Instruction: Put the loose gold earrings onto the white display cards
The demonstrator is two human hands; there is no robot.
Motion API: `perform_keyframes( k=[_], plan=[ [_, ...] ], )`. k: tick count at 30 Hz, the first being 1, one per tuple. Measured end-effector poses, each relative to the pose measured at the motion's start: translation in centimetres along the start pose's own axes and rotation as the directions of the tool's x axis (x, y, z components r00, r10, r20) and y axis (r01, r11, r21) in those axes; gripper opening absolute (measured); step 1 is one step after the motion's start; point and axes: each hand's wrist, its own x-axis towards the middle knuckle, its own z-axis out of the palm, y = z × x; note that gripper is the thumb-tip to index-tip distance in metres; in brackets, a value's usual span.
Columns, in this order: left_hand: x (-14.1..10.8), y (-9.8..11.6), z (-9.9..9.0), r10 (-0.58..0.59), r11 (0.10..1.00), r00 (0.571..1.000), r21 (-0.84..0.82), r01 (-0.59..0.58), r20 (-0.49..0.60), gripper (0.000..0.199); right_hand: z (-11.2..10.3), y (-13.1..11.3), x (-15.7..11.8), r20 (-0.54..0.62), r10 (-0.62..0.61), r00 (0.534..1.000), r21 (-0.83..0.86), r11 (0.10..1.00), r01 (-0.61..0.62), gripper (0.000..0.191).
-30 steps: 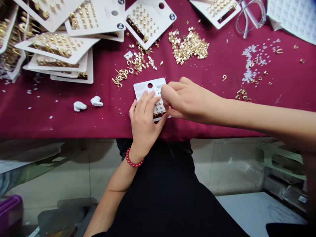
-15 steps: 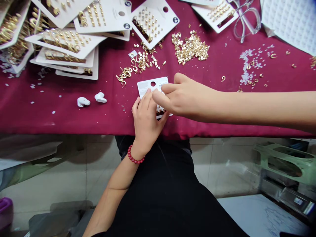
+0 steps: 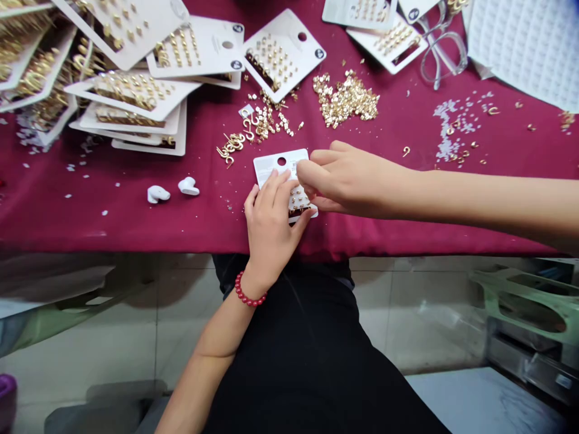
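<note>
Close work at the front edge of the maroon-clothed counter. White earring card held just above that edge, between both hands, punched hole at top, small barcode label near the upper right, slightly tilted. Row of gold studs across its lower part, partly behind fingers.

Left hand: firm grip on the card, fingers spread across its left side, thumb hidden or tucked near the lower edge. Red bead bracelet around the wrist.

Right hand: coming in from the right, fingertips curled closely against the card's right side, directly over the studs. Grip closing there, but exact hold hidden: card or single stud, impossible to tell.

Around the hands: loose heap of small gold pieces straight ahead; tangled gold hooks up and to the left of the card; overlapping stack of filled earring cards farther left. Two white earbuds lying apart from the stack, left of the card. Clear-framed glasses near the far edge, beside a dimpled white sheet. Scattered white specks and stray gold hooks toward the right.
</note>
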Motion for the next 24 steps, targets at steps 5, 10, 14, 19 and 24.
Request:
perform_keyframes(
  k=[5, 10, 14, 19, 24],
  plan=[
    [-0.1, -0.1, 0.2, 0.010, 1.000, 1.000, -0.006, -0.010, -0.005, 0.049, -0.4, 0.1, -0.7, 0.019, -0.025, 1.000, -0.019, 0.999, 0.026, 0.025],
    [-0.2, -0.2, 0.3, 0.024, 0.999, 0.999, 0.022, -0.023, -0.021, 0.050, -0.6, 0.1, -0.3, 0.084, -0.058, 0.995, -0.106, 0.992, 0.067, 0.023],
    [-0.1, -0.2, 0.3, 0.020, 1.000, 1.000, 0.018, -0.019, -0.023, 0.049, -0.5, 0.1, 0.2, 0.161, -0.088, 0.983, -0.145, 0.983, 0.112, 0.025],
    [-0.1, -0.2, 0.4, 0.016, 1.000, 1.000, 0.005, -0.016, -0.022, 0.048, -0.8, -0.1, 0.3, 0.145, -0.126, 0.981, -0.141, 0.979, 0.146, 0.025],
    [-0.1, -0.2, 0.4, 0.019, 1.000, 0.999, 0.012, -0.018, -0.029, 0.052, -1.4, -0.3, 0.1, 0.146, -0.153, 0.977, -0.145, 0.974, 0.174, 0.021]
  ],
)
